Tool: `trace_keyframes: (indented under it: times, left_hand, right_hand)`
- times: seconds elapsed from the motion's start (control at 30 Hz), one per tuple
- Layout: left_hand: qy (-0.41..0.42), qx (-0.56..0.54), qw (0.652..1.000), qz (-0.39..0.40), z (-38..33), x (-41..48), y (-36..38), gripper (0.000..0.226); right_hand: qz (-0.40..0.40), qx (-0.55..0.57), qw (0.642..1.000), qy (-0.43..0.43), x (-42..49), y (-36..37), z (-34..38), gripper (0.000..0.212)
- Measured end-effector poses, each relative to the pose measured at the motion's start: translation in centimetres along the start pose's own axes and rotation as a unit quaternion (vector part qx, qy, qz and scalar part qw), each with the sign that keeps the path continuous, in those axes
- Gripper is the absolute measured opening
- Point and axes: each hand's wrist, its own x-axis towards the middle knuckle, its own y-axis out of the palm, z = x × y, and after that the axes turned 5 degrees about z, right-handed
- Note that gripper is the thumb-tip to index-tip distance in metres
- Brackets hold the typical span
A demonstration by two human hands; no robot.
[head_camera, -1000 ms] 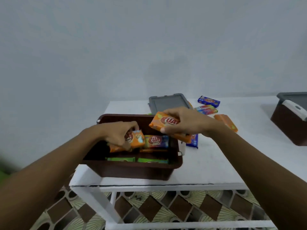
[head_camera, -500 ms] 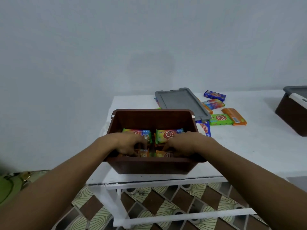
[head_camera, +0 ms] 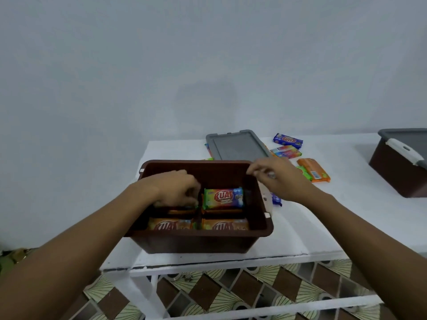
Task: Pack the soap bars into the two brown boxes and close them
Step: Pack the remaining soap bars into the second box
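Soap bars (head_camera: pixel 223 198) in orange and green wrappers lie in snug rows inside the open brown plastic box (head_camera: pixel 196 241) on the white counter (head_camera: pixel 300 227), left hand (head_camera: pixel 175 189) curled on one, apparently to seat it, right hand (head_camera: pixel 275 179) loose and empty above the rim.

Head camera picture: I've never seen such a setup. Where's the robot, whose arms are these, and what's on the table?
There is no robot. A person wears a camera on the head, looking down, so both arms are their own. An open brown box stands on the white table, with wrapped soap bars inside. The left hand reaches into it, fingers curled over a bar; whether it grips is unclear. The right hand hovers above the box's right rim, holding nothing. Behind lies the grey lid, with loose bars beside it. A second brown box, lid on, stands far right.
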Motion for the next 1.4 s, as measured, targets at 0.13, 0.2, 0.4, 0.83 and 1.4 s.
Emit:
trace_keyframes:
  times: [0.13, 0.2, 0.4, 0.83, 1.4]
  left_hand:
    - [0.048, -0.030, 0.988, -0.141, -5.4, 3.3, -2.4, 0.013]
    - [0.062, -0.017, 0.978, -0.200, -8.7, 5.5, -3.2, 0.013]
    - [0.017, 0.022, 0.989, -0.145, -17.4, 13.9, -4.5, 0.021]
    - [-0.223, -0.054, 0.972, 0.050, -23.8, 22.2, 1.2, 0.054]
    - [-0.101, 0.008, 0.993, 0.060, -23.1, 23.3, 0.3, 0.077]
  right_hand:
    - [-0.069, -0.031, 0.987, 0.144, -2.0, 0.2, -8.5, 0.021]
    - [0.002, -0.056, 0.973, 0.224, -3.2, 0.9, -12.9, 0.035]
    - [0.137, -0.127, 0.947, 0.259, -5.5, 0.5, -19.2, 0.068]
    - [-0.037, -0.094, 0.988, 0.117, -13.3, -1.4, -27.0, 0.041]
    - [0.113, -0.104, 0.981, 0.115, -13.9, -4.4, -28.2, 0.040]
